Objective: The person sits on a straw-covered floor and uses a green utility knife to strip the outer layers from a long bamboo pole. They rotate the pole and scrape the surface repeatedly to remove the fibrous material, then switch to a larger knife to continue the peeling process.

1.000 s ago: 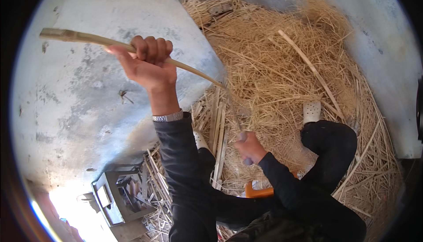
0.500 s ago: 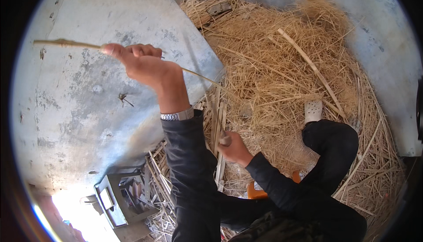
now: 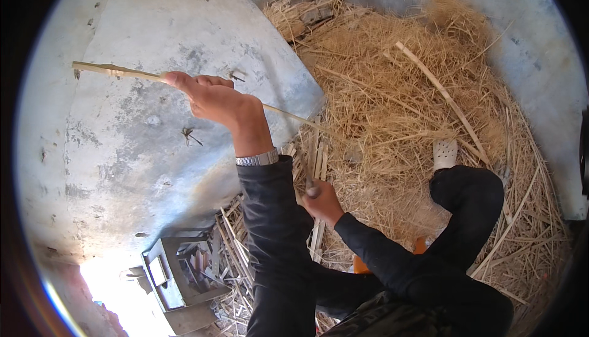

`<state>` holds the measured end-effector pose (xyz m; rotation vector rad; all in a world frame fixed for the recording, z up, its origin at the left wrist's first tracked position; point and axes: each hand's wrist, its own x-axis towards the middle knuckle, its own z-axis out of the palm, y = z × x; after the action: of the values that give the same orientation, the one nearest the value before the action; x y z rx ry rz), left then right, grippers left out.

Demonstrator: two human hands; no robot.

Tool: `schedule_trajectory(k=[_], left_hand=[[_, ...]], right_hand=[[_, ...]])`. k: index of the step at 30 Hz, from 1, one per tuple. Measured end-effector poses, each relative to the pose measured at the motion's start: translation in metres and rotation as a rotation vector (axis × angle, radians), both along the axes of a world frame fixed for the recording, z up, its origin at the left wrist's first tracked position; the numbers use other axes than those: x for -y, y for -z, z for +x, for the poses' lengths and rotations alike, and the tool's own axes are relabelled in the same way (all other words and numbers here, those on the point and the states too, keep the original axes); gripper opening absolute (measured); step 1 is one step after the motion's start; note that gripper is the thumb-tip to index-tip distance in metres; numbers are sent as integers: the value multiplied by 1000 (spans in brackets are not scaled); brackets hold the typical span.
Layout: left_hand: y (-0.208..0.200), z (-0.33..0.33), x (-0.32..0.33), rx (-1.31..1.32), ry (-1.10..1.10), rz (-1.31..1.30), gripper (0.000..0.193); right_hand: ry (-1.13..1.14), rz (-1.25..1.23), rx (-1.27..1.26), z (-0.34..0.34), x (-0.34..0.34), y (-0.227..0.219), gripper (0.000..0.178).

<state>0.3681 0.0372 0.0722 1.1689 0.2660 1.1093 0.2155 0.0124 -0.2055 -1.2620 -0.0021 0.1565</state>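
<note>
Two changes mark the last second: the left hand (image 3: 222, 102) has rolled over at the wrist, so its back rather than its palm now faces the camera, and the right hand (image 3: 325, 204) has swung leftward, close to the left forearm. The pale strip (image 3: 123, 71) has turned with the left hand; where it showed a broad, curved face, it now shows a thin edge and looks straighter. It hangs raised across the view, its thicker end out to the left in front of the stained wall (image 3: 116, 165), its slender end slanting down to the right, over the edge of the heap of straw-like shavings (image 3: 392, 104), where its tip is hard to make out. The left hand is clenched round its middle, thumb laid along it; the curled fingers are partly hidden. The right hand is wrapped round the handle of a tool (image 3: 313, 191), whose narrow, blurred upper part points up toward the strip; whether they touch, I cannot tell. For the work, the turn seems to present another side of the strip to the tool, with the grip kept firm. On the floor, the loose slat (image 3: 443, 94) lies on the heap as it did, with the white perforated shoe (image 3: 444, 154) near its lower end.
</note>
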Motion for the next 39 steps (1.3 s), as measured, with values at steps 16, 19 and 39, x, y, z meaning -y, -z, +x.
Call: schedule_trajectory(k=[16, 19, 39], left_hand=[[4, 6, 17, 46, 95, 29, 66], [13, 0, 13, 42, 102, 37, 66], [-1, 15, 14, 98, 736, 69, 64]], right_hand=[[-55, -204, -442, -1, 76, 91, 13], [-94, -68, -500, -7, 73, 12, 10], [-54, 297, -742, -50, 76, 201, 19]])
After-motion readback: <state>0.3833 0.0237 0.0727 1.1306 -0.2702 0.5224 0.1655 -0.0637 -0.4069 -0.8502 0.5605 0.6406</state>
